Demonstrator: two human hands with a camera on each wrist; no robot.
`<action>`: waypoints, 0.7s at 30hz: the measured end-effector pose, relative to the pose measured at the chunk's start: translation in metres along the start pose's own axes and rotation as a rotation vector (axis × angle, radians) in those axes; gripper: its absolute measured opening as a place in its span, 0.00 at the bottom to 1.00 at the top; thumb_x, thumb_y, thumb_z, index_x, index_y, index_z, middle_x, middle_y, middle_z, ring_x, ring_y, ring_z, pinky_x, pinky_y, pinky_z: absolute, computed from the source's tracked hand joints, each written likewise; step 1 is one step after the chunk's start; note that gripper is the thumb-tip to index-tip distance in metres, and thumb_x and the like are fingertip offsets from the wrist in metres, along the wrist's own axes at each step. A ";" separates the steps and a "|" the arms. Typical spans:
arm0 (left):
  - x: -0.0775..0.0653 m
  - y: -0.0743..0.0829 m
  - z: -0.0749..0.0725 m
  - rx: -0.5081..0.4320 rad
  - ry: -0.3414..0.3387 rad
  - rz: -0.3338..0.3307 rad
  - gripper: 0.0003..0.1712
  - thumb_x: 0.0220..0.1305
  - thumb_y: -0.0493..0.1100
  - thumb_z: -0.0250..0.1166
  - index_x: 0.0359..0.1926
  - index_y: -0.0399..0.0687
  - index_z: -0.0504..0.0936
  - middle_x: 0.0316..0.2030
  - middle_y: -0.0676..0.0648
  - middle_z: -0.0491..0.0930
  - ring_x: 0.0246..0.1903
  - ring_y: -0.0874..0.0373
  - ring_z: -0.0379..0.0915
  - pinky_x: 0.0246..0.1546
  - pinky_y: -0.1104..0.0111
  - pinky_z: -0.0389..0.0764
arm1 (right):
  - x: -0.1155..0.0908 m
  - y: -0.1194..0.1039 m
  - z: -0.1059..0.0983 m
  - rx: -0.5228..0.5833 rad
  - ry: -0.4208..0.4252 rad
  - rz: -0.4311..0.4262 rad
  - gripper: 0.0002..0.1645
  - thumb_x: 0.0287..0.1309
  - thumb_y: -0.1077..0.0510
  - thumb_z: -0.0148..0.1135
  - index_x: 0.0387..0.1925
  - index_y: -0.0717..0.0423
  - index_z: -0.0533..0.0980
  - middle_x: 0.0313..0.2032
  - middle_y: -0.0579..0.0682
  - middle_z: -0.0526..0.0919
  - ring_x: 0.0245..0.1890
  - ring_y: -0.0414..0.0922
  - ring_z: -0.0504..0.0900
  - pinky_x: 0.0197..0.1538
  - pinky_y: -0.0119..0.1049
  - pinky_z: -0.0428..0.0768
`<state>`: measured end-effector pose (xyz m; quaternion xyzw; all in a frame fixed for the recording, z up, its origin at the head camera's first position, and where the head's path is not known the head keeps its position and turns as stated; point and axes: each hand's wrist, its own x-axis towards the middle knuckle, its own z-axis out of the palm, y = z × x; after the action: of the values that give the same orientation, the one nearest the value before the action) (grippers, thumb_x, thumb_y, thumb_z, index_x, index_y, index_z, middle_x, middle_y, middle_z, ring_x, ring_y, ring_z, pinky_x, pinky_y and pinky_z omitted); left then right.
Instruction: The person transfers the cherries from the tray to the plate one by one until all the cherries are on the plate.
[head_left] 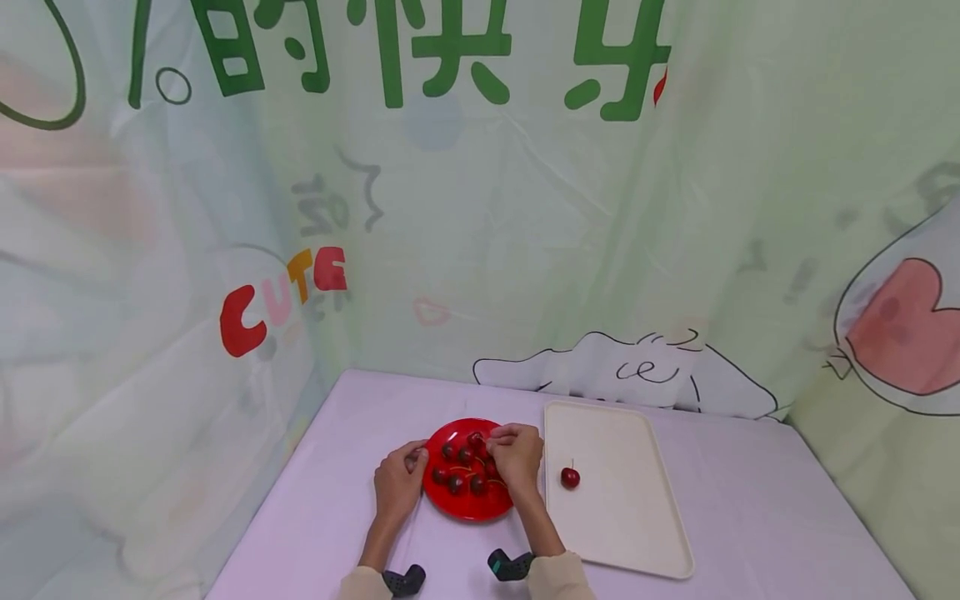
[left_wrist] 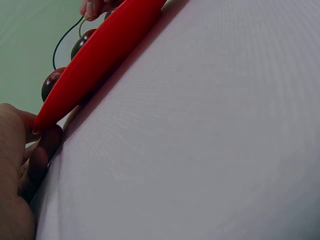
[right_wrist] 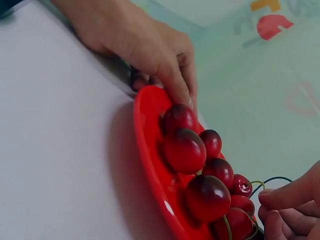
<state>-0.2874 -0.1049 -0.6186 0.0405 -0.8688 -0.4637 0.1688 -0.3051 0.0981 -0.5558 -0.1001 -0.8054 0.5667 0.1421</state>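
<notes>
A round red plate point(head_left: 476, 511) holds several dark red cherries point(right_wrist: 208, 199), some with thin green stems. My left hand point(head_left: 400, 483) grips the plate's left rim, thumb on top and fingers curled below in the left wrist view. Over the plate's right side, my right hand point(head_left: 517, 458) pinches the stem of one cherry point(right_wrist: 242, 185) between thumb and fingertip. That cherry is level with the others at the plate's far side in the right wrist view. A single cherry point(head_left: 570, 477), stem up, lies on a cream tray point(head_left: 622, 508) to the right.
The tray stands right beside the plate on a pale lilac tabletop point(head_left: 757, 500). A printed curtain point(head_left: 465, 250) hangs behind and along both sides of the table. Dark wrist-worn devices point(head_left: 512, 566) sit at both cuffs.
</notes>
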 end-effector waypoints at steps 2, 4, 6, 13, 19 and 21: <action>0.001 0.002 0.000 -0.003 -0.001 0.003 0.15 0.79 0.44 0.67 0.60 0.48 0.91 0.38 0.48 0.91 0.27 0.62 0.71 0.32 0.72 0.71 | 0.000 0.000 0.000 -0.048 -0.003 -0.039 0.04 0.59 0.72 0.75 0.36 0.65 0.90 0.30 0.58 0.93 0.31 0.48 0.92 0.40 0.44 0.92; 0.001 0.003 0.000 -0.008 -0.002 0.008 0.15 0.79 0.44 0.67 0.60 0.48 0.91 0.37 0.48 0.91 0.26 0.62 0.71 0.32 0.72 0.71 | 0.000 -0.002 0.000 -0.086 -0.008 -0.064 0.04 0.58 0.73 0.75 0.35 0.64 0.90 0.30 0.58 0.92 0.30 0.48 0.91 0.38 0.44 0.92; 0.002 0.004 0.000 -0.010 -0.005 0.013 0.15 0.79 0.44 0.67 0.59 0.48 0.91 0.37 0.49 0.91 0.25 0.63 0.71 0.32 0.71 0.70 | 0.000 -0.003 0.000 -0.116 -0.018 -0.073 0.05 0.59 0.73 0.74 0.35 0.64 0.90 0.29 0.57 0.92 0.29 0.46 0.90 0.37 0.42 0.91; 0.001 0.003 0.004 -0.019 -0.019 0.014 0.15 0.78 0.44 0.67 0.59 0.48 0.91 0.38 0.49 0.91 0.26 0.63 0.71 0.32 0.71 0.71 | -0.003 -0.002 0.000 -0.156 -0.035 -0.093 0.06 0.58 0.73 0.75 0.36 0.64 0.90 0.29 0.56 0.91 0.29 0.45 0.88 0.36 0.41 0.91; 0.002 -0.004 0.006 0.005 0.002 0.007 0.14 0.79 0.44 0.67 0.58 0.50 0.91 0.37 0.50 0.91 0.23 0.65 0.71 0.30 0.71 0.70 | -0.006 0.001 0.002 -0.146 -0.073 -0.102 0.08 0.57 0.72 0.77 0.38 0.63 0.90 0.31 0.57 0.92 0.30 0.44 0.89 0.39 0.42 0.92; 0.002 -0.005 0.005 0.005 0.008 0.011 0.13 0.78 0.43 0.67 0.58 0.50 0.92 0.36 0.51 0.91 0.22 0.65 0.70 0.29 0.71 0.69 | -0.007 0.001 0.002 -0.144 -0.080 -0.111 0.08 0.57 0.72 0.77 0.39 0.63 0.90 0.31 0.58 0.92 0.30 0.44 0.89 0.39 0.42 0.92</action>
<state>-0.2910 -0.1039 -0.6244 0.0380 -0.8695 -0.4604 0.1749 -0.2995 0.0940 -0.5578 -0.0426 -0.8534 0.5021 0.1337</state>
